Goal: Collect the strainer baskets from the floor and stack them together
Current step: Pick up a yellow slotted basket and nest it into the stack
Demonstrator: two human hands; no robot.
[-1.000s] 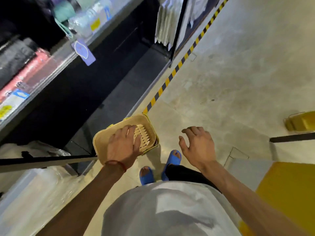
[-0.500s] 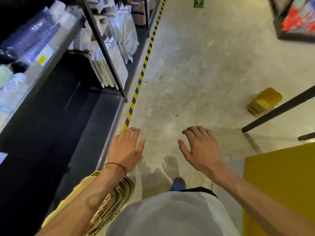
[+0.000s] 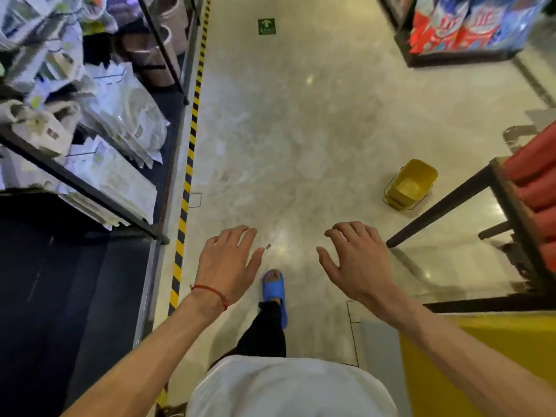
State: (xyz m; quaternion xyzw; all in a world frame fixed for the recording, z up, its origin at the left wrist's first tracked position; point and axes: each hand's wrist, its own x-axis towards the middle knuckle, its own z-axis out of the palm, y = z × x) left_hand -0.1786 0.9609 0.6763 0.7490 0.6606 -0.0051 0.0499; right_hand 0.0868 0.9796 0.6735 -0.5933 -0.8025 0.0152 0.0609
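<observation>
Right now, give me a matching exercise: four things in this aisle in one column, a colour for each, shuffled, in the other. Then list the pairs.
Things:
1. basket on the floor
2. slipper
3. wrist string on the left hand
4. floor sign with arrow

Colours:
A. green
B. red
C. yellow
D. blue

Pairs: 1-C, 2-D, 3-B, 4-A

We see a black-and-yellow striped tape line (image 3: pixel 189 164) running along the shelving (image 3: pixel 90 182) of packaged goods. A green arrow sign (image 3: pixel 266 26) marks the floor (image 3: pixel 301 130).
</observation>
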